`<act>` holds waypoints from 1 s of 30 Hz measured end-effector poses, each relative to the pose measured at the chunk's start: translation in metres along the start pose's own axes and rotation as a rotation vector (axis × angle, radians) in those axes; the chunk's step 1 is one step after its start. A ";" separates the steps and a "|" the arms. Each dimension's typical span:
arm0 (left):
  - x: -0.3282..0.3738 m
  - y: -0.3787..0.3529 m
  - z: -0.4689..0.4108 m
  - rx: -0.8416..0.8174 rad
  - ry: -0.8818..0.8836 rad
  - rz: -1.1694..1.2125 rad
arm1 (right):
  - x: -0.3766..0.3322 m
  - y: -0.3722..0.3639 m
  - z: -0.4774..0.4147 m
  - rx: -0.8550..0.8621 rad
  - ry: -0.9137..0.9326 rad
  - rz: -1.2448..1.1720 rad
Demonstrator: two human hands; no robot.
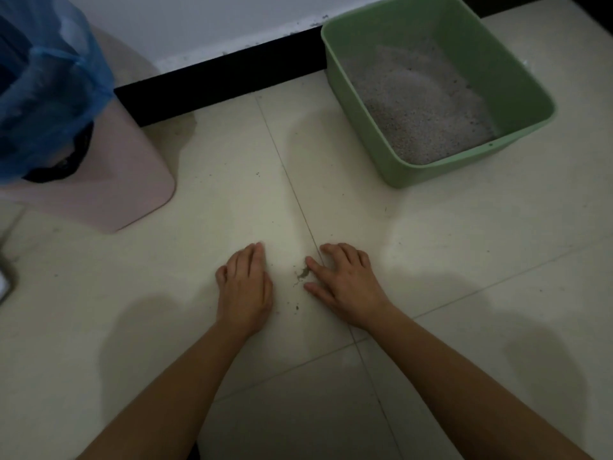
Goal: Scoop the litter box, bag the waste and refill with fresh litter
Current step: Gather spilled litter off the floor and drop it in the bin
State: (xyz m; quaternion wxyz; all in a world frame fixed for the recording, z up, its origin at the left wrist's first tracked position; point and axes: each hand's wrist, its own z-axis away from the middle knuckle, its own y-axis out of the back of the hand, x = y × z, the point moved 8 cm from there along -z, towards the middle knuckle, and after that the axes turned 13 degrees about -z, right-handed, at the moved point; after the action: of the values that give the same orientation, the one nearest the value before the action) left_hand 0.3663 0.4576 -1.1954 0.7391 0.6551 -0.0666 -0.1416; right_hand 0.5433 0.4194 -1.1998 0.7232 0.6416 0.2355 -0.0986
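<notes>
Grit (302, 273), spilled well apart from the litter box (431, 175) at the floor's (481, 260) far right edge, is flanked by the flat, empty left hand (245, 288) and right hand (346, 287) and could be scattered by hasty sweeping.

Dim, soft-focus view with broad soft shadows on the floor (464, 260) and wide-angle bending at edges.

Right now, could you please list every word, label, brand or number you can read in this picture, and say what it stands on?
None: no text can be read anywhere in this view.
The green litter box, the blue bag and the pink bin show plain surfaces with no print.
The object at the left edge is cut off and too dim to tell.
</notes>
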 end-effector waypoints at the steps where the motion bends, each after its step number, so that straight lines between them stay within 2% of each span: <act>1: -0.004 0.001 -0.001 0.018 0.005 -0.004 | -0.003 0.001 -0.002 0.052 0.019 -0.016; 6: -0.014 0.002 0.006 0.077 0.017 0.005 | -0.005 0.000 -0.008 0.254 -0.004 -0.175; 10: -0.015 0.001 0.012 0.068 0.060 0.049 | -0.012 -0.003 -0.015 0.329 0.053 -0.295; 14: -0.013 0.000 0.013 0.080 0.029 0.079 | -0.016 -0.005 -0.025 0.260 0.094 -0.261; 18: -0.003 0.004 0.011 0.158 -0.021 0.219 | -0.015 -0.013 -0.037 0.097 0.064 -0.241; 21: 0.014 0.009 0.009 0.203 -0.068 0.338 | 0.002 -0.003 -0.030 0.104 -0.086 -0.313; 25: 0.040 0.004 0.011 0.196 -0.086 0.437 | 0.053 0.032 0.005 0.303 -0.394 -0.424; 27: 0.043 0.002 0.009 0.210 -0.039 0.485 | 0.065 0.040 0.017 0.352 -0.443 -0.458; 30: 0.048 0.002 0.004 0.226 -0.022 0.507 | 0.066 0.037 0.019 0.332 -0.466 -0.481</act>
State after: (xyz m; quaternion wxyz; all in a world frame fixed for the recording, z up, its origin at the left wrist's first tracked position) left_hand 0.4112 0.4393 -1.1969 0.6725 0.6942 -0.2518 0.0491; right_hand 0.6214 0.4173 -1.1963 0.5995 0.6370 0.1895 -0.4460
